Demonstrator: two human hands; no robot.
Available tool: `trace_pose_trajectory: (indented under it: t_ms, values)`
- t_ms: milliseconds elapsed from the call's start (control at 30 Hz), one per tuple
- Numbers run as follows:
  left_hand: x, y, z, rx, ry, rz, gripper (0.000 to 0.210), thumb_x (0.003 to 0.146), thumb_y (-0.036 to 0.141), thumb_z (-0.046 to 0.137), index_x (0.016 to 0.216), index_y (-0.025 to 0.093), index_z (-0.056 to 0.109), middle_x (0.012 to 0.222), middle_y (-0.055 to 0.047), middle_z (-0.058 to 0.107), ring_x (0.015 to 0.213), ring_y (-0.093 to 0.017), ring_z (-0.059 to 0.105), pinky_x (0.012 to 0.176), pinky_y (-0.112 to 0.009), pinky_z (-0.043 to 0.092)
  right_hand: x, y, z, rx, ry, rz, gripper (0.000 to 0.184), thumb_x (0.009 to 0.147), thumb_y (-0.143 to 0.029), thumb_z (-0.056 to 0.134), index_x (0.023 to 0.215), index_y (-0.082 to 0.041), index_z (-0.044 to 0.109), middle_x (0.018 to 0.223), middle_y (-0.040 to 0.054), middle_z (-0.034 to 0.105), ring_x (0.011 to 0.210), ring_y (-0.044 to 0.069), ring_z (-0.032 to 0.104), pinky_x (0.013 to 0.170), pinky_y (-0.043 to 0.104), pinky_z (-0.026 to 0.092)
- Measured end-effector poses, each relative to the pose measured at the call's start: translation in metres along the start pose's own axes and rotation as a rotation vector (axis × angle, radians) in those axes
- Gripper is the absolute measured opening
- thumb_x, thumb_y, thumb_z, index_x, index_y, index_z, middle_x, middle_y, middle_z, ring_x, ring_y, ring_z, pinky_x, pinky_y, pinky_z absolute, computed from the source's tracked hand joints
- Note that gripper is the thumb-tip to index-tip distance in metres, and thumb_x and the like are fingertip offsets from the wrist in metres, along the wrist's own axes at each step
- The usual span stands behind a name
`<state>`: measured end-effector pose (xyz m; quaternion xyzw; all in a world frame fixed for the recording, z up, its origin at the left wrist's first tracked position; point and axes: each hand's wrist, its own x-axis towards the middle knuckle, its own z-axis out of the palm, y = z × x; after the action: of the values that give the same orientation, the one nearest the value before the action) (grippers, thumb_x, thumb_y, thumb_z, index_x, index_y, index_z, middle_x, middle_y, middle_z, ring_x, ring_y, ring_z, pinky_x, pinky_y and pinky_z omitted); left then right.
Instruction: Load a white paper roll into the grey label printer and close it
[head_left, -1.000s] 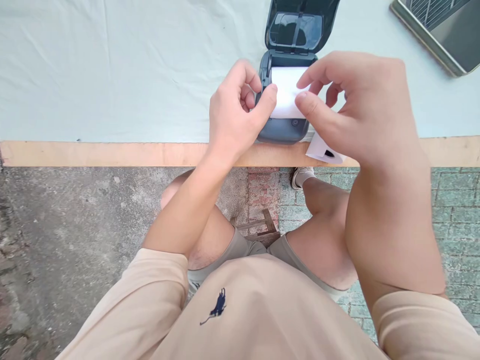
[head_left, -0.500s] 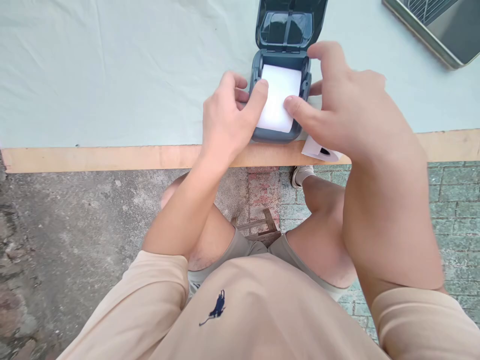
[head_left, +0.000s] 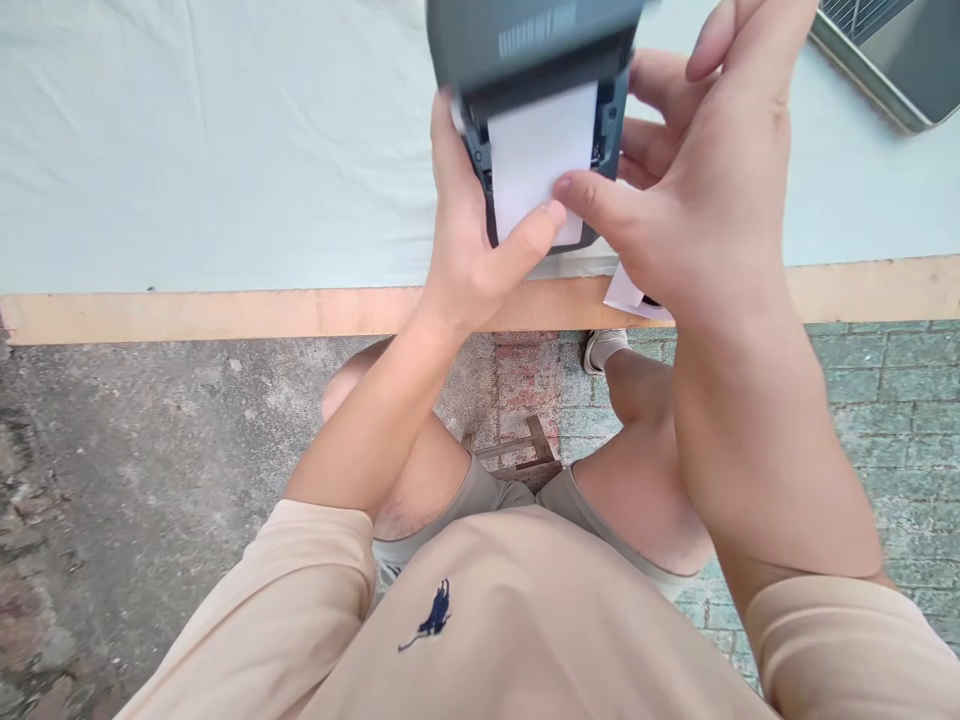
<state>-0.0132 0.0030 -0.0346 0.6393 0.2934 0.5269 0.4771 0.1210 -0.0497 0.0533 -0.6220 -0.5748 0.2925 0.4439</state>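
Legible text: none. Toward 12 o'clock, on the lid (head_left: pixel 487 55) of the dark box (head_left: pixel 610 130): a pale row of upright bars (head_left: pixel 537 32), barcode-like, blurred; characters unreadable. Between 6 and 7 o'clock, on the shirt (head_left: pixel 540 620) front: a small dark-blue emblem (head_left: pixel 435 612), thin line trailing toward 8 o'clock; brand cannot be read.

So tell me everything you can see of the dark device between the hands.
The dark device is blue-grey with rounded corners and looks like hard plastic. Its lid, blurred and cut off by the frame, stands partly open, with a pale barcode-like marking. White paper runs down over the body. The left hand and right hand hold its sides, thumbs over the paper. It's above the pale cloth; whether it's lifted is unclear.
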Motion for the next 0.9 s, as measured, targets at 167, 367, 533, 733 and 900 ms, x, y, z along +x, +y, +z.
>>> trace_pose_trajectory:
  t_ms: [167, 367, 533, 733, 900]
  values:
    - [0.001, 0.02, 0.004, -0.39, -0.009, -0.146, 0.037, 0.086, 0.05, 0.042, 0.117, 0.028, 0.04, 0.116, 0.005, 0.056, 0.134, -0.022, 0.044, 0.097, -0.039, 0.045, 0.001, -0.002, -0.004, 0.065, -0.036, -0.011, 0.045, 0.064, -0.016, 0.063, 0.077, -0.023, 0.021, 0.086, -0.0003, 0.05, 0.071, 0.011, 0.053, 0.055, 0.026, 0.035]
    - [0.004, 0.034, 0.006, -0.441, 0.088, -0.311, 0.022, 0.082, 0.051, 0.053, 0.094, 0.033, 0.056, 0.108, 0.0, 0.068, 0.124, -0.023, 0.052, 0.082, -0.036, 0.053, -0.004, -0.001, -0.007, 0.185, -0.271, -0.005, 0.056, 0.066, -0.019, 0.067, 0.113, -0.029, 0.038, 0.099, -0.0009, 0.061, 0.081, 0.015, 0.058, 0.068, 0.03, 0.047]
    - [0.002, 0.042, 0.006, -0.403, 0.061, -0.29, 0.019, 0.08, 0.05, 0.059, 0.086, 0.032, 0.061, 0.094, -0.001, 0.066, 0.097, -0.022, 0.063, 0.077, -0.034, 0.051, -0.003, 0.006, -0.01, 0.313, -0.325, -0.032, 0.047, 0.074, -0.027, 0.066, 0.117, -0.027, 0.048, 0.104, 0.0012, 0.063, 0.094, 0.017, 0.062, 0.081, 0.033, 0.054]
    - [0.0, 0.057, 0.018, -0.278, 0.184, -0.299, 0.012, 0.084, 0.034, 0.054, 0.079, 0.029, 0.063, 0.08, -0.001, 0.061, 0.082, -0.017, 0.062, 0.073, -0.03, 0.048, -0.001, 0.013, -0.009, 0.405, -0.315, 0.031, 0.045, 0.072, -0.024, 0.068, 0.113, -0.026, 0.051, 0.103, 0.0027, 0.064, 0.09, 0.018, 0.064, 0.078, 0.037, 0.057]
    - [0.003, 0.064, 0.015, -0.376, 0.159, -0.409, 0.018, 0.086, 0.036, 0.051, 0.074, 0.026, 0.061, 0.078, -0.002, 0.062, 0.085, -0.018, 0.064, 0.071, -0.029, 0.049, -0.001, 0.018, -0.008, 0.485, -0.301, 0.119, 0.047, 0.071, -0.026, 0.069, 0.115, -0.026, 0.051, 0.098, 0.0018, 0.065, 0.086, 0.019, 0.064, 0.071, 0.037, 0.057]
